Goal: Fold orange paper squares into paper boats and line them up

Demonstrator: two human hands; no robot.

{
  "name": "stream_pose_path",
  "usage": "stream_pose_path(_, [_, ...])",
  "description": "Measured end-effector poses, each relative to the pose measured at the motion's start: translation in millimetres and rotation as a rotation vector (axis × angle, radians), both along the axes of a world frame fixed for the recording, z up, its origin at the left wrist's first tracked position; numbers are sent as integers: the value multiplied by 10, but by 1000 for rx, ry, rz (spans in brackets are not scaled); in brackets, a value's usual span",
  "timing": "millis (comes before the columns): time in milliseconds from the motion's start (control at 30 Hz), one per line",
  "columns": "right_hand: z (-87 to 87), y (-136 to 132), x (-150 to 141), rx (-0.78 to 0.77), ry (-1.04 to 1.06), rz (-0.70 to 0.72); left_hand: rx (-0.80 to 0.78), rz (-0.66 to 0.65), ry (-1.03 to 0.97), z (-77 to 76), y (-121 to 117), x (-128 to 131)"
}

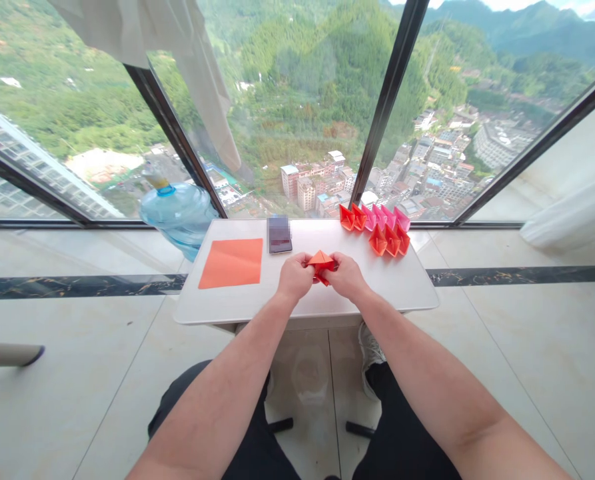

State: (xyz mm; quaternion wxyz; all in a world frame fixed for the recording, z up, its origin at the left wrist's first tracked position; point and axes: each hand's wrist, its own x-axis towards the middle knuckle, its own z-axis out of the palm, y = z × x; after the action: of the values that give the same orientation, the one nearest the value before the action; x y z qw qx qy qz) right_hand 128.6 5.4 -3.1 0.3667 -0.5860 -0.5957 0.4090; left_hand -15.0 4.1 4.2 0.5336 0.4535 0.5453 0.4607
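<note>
Between my two hands, above the middle of the small white table (237,303), is a piece of folded orange-red paper (320,259) with a pointed top. My left hand (296,275) pinches its left side, and my right hand (346,275) grips its right side. The fingertips and the paper's lower folds are partly hidden. To the left lies a flat orange paper sheet (231,263) with a faint crease. Folded paper boats stand at the back right: red ones (353,217), pink ones (386,217) and a front row of orange-red ones (390,241).
A phone (280,235) lies at the table's back edge. Behind the table's left corner is a large blue water bottle (180,213). Tall windows with dark frames (390,100) rise behind, with a white curtain (177,53) at upper left. My legs are under the table's front.
</note>
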Motion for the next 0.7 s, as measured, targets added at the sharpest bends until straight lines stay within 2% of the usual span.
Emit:
stream_pose_path(167, [40, -24, -7, 90, -131, -37, -2, -20, 44, -16, -2, -25])
stream_pose_path(367, [37, -40, -37, 113, -217, -105, 22, -35, 241, -21, -11, -40])
stream_pose_path(567, [40, -26, -31, 108, -131, -95, -30, 6, 58, 9, -27, -20])
stream_pose_path(700, [43, -51, -51, 148, -185, -83, -24, 1, 169, -9, -28, -16])
